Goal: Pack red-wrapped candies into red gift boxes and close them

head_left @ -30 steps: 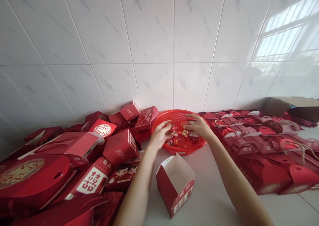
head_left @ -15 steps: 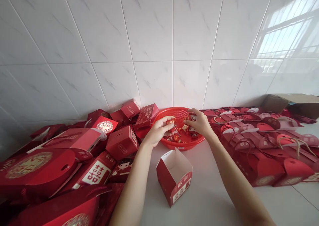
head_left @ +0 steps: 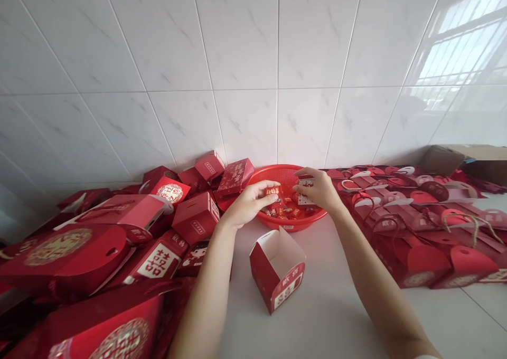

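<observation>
Left hand (head_left: 250,202) pinches red sweets (head_left: 274,194) over the red basket (head_left: 283,225); R hand (head_left: 317,192) grips a white-and-red packet (head_left: 306,191), also over the basket. Open box (head_left: 278,269) sits on the desk (head_left: 317,306), in front of the basket, w/ nothing touching.

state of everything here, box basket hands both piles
small box: open-topped, no contents visible
basket: holding wrapped packets
left hand: pinching red packet
right hand: at pale packet, grip unclear
left boxes: heaped, some tilted
right boxes: rows, mostly shut
</observation>
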`<state>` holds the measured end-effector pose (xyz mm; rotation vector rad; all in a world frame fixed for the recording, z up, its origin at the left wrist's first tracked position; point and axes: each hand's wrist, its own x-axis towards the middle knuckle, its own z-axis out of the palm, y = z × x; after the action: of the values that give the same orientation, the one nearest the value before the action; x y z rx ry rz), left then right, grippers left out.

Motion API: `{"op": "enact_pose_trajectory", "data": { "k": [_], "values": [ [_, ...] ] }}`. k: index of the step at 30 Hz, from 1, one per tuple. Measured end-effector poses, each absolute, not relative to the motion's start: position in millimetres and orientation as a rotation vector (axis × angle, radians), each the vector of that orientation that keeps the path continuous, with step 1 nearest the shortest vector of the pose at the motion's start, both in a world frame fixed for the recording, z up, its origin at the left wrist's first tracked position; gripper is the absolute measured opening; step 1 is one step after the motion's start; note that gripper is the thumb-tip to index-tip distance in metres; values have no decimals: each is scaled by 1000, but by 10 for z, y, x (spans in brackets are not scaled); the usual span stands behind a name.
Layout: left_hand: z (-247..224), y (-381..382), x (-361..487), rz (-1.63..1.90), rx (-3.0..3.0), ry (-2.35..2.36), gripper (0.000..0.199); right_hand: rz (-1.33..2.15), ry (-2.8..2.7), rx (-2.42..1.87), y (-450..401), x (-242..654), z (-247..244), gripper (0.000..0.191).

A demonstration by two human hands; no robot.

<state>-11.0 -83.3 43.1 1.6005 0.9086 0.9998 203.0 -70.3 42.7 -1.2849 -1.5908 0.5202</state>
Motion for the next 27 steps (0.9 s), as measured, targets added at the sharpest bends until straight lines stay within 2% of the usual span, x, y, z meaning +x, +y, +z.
{"op": "enact_pose_trajectory", "data": {
  "k": [4, 9, 12, 17, 20, 23, 27],
  "values": [
    [526, -946, -240, 841, 1763, 825, 36, 800, -1618, -1063, -937, 1979, 565, 31],
    [779, -1276, -444, 407, 2040, 768, 32, 701, -1900, -973, -1220, 1745, 575, 24],
    [871, -1429, -506, 405, 2133, 881, 34, 749, -2125, -1009, -1318, 1594, 493, 31],
    [890, -1514, -482, 446, 2153, 983, 35, 687, -2315, -1054, -1397, 1603, 519, 24],
    [841, -1488, -373, 446, 2195, 998, 28, 741, -2262, -1081, -1424, 1711, 548, 18],
    [752, -1431, -226, 417, 2243, 1016, 11, 740, -2290, -1164, -1442, 1810, 478, 15],
    [653, -1361, -91, 288, 2301, 1075, 10, 732, -2319, -1327, -1465, 1914, 339, 22]
  ]
}}
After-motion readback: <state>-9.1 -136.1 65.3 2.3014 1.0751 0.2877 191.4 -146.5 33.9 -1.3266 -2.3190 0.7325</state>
